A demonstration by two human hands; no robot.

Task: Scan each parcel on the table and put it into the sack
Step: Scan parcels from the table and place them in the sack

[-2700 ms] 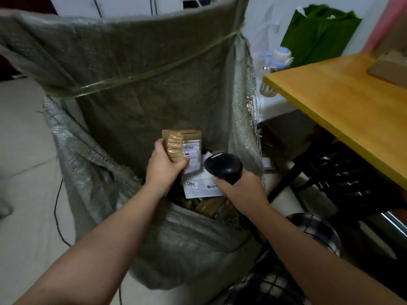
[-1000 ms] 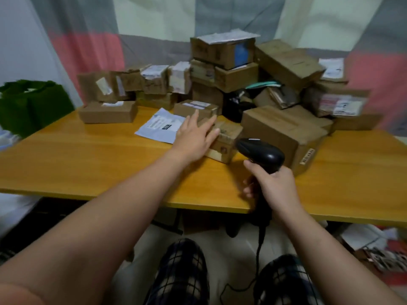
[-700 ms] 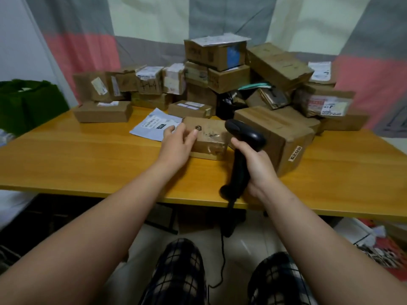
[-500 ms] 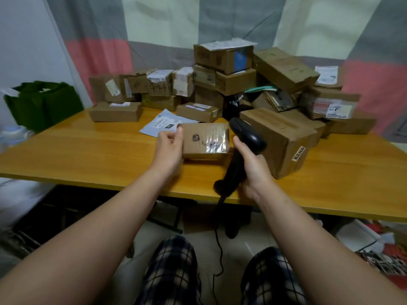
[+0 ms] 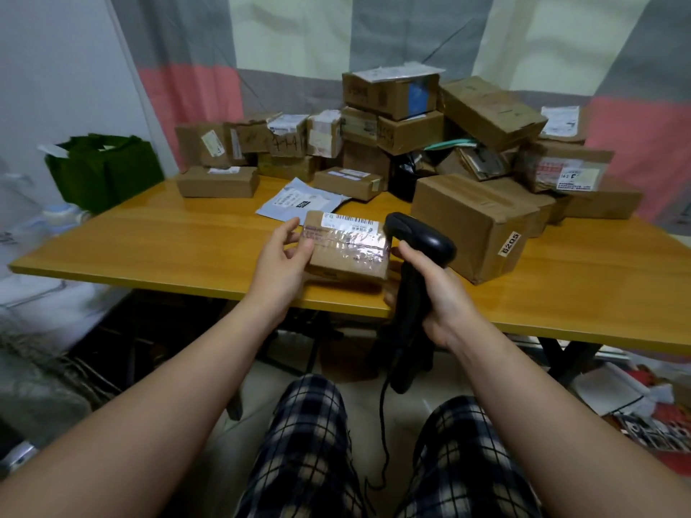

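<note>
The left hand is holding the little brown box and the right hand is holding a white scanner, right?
Not quite: the scanner is black, not white, as the head view shows. The left hand does hold the little brown box, and the right hand holds the scanner.

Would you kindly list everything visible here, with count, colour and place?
held parcel: one, brown, above the table's near edge
scanner: one, black, right of that parcel
table: one, yellow wood, centre
parcel pile: many, brown, table's far side
box marked 6205: one, brown, before the pile
mailer: one, pale grey, flat behind the held parcel
bag: one, green, left of the table
curtain: one, grey, pink and cream, behind
left hand: one, holding the parcel
right hand: one, grips the scanner
</note>
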